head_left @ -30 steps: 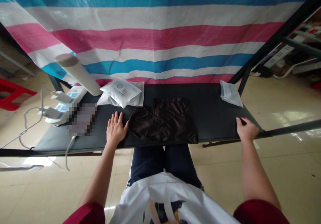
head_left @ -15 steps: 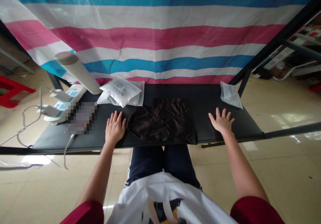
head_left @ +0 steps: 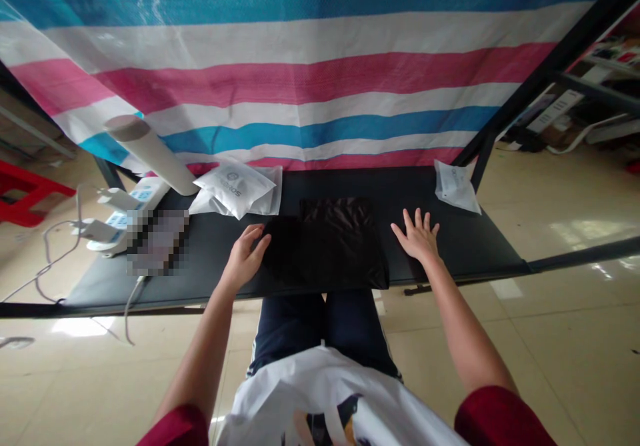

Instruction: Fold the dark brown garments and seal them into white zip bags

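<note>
A dark, shiny folded cloth (head_left: pixel 340 246) lies flat on the black tabletop (head_left: pixel 320 183) in front of my body. Its left part looks almost black, so the folds there are hard to make out. At its left edge is my left hand (head_left: pixel 245 254), fingers bent and thumb apart, with nothing visible held; whether it touches the cloth I cannot tell. To the right of the cloth, my right hand (head_left: pixel 419 236) hovers over or rests on the table, fingers spread and holding nothing.
White plastic pouches (head_left: pixel 235 189) lie at the back left, beside a leaning white bottle (head_left: pixel 155 156). Further left are a power strip (head_left: pixel 133 213) with plugs and a blurred-out flat object (head_left: pixel 159 241) on a cable. A small pouch (head_left: pixel 456 186) sits back right, before a striped sheet (head_left: pixel 300 86).
My left hand has moved right to the cloth's edge, and its fingers have bent. My right hand has shifted left, closer to the cloth, still spread. The cloth's left part looks darker.
</note>
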Action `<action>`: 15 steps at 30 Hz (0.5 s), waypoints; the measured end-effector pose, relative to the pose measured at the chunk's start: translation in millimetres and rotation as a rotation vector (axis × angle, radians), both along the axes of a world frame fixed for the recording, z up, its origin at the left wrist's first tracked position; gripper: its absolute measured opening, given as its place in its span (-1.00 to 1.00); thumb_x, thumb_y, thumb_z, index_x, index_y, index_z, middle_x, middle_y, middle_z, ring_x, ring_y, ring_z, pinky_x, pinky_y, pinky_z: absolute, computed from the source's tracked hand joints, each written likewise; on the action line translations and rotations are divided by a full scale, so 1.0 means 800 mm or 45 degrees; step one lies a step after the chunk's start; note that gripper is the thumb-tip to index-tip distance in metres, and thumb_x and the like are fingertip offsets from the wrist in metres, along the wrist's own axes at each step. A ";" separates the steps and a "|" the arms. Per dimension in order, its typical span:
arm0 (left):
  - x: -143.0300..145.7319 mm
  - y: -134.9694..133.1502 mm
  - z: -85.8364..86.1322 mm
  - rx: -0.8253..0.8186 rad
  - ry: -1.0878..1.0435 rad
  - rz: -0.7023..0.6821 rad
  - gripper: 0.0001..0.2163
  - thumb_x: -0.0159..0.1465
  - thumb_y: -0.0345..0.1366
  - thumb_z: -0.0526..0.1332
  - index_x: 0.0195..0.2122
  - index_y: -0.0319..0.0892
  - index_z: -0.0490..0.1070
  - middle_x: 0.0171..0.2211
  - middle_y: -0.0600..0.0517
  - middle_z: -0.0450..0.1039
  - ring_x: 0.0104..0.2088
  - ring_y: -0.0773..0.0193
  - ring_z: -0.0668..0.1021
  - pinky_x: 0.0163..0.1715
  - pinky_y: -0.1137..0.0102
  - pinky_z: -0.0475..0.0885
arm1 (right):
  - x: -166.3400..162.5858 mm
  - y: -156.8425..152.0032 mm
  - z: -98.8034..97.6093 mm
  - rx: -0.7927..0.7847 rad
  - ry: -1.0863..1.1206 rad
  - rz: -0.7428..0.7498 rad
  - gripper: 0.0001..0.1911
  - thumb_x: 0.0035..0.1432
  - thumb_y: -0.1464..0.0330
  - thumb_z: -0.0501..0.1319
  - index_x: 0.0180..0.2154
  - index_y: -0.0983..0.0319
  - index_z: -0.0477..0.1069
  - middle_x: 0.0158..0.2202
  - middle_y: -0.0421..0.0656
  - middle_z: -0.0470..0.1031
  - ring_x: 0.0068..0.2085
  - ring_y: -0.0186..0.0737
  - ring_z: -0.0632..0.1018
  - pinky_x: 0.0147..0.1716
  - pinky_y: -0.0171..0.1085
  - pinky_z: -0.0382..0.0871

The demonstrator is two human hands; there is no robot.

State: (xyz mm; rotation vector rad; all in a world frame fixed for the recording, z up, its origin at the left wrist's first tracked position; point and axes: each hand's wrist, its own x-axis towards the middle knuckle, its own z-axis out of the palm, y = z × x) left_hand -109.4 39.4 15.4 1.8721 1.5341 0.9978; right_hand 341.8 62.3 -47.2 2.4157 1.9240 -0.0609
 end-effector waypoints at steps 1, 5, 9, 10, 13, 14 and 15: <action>0.020 0.002 0.015 0.003 -0.086 -0.026 -0.68 0.32 -0.04 0.10 -0.41 -0.18 0.34 -0.16 -0.06 0.43 -0.16 0.23 0.50 -0.13 0.39 0.43 | 0.000 0.000 0.000 0.010 0.008 0.001 -0.19 0.31 -0.11 -0.31 0.41 0.18 -0.19 0.45 0.09 -0.23 0.40 0.30 -0.10 0.24 0.33 -0.11; 0.098 0.006 0.053 -0.013 -0.201 -0.383 -0.69 0.40 -0.08 0.00 -0.13 -0.19 0.40 -0.08 -0.08 0.46 -0.05 0.21 0.51 -0.01 0.36 0.41 | -0.002 -0.001 0.001 0.030 0.045 -0.011 -0.17 0.30 -0.14 -0.31 0.41 0.19 -0.16 0.44 0.10 -0.20 0.40 0.32 -0.10 0.24 0.34 -0.12; 0.133 0.006 0.039 0.089 0.156 -0.520 -0.65 0.41 -0.10 0.02 0.09 -0.15 0.36 0.12 -0.14 0.39 0.17 0.10 0.41 0.20 0.20 0.29 | -0.002 -0.001 0.001 0.044 0.083 -0.017 -0.19 0.30 -0.13 -0.29 0.40 0.17 -0.13 0.44 0.10 -0.20 0.41 0.31 -0.12 0.25 0.34 -0.15; 0.134 0.006 0.030 0.103 0.268 -0.515 -0.63 0.40 -0.09 0.03 0.11 -0.15 0.36 0.14 -0.14 0.38 0.20 0.07 0.39 0.22 0.15 0.26 | -0.002 -0.001 0.002 0.045 0.092 -0.014 -0.19 0.30 -0.13 -0.28 0.40 0.16 -0.13 0.44 0.10 -0.20 0.41 0.31 -0.12 0.25 0.34 -0.15; 0.123 0.003 0.009 0.107 0.524 -0.531 -0.59 0.37 -0.05 0.07 0.15 -0.13 0.34 0.20 -0.13 0.34 0.27 -0.02 0.30 0.26 0.01 0.18 | 0.000 0.000 0.003 0.041 0.109 -0.014 -0.20 0.30 -0.13 -0.25 0.40 0.16 -0.13 0.45 0.09 -0.21 0.41 0.31 -0.14 0.25 0.34 -0.16; 0.117 0.000 0.005 0.122 0.570 -0.537 -0.56 0.36 -0.03 0.08 0.18 -0.13 0.32 0.22 -0.13 0.31 0.30 -0.04 0.27 0.27 -0.01 0.16 | 0.000 0.000 0.003 0.041 0.112 -0.016 -0.21 0.31 -0.12 -0.24 0.40 0.16 -0.12 0.45 0.09 -0.21 0.41 0.31 -0.14 0.25 0.34 -0.16; 0.110 -0.005 0.002 0.146 0.597 -0.541 -0.53 0.35 -0.02 0.09 0.22 -0.12 0.29 0.25 -0.13 0.28 0.32 -0.05 0.23 0.28 -0.01 0.14 | -0.002 -0.001 0.004 0.043 0.113 -0.015 -0.22 0.31 -0.11 -0.23 0.40 0.16 -0.12 0.45 0.08 -0.21 0.41 0.31 -0.13 0.25 0.35 -0.16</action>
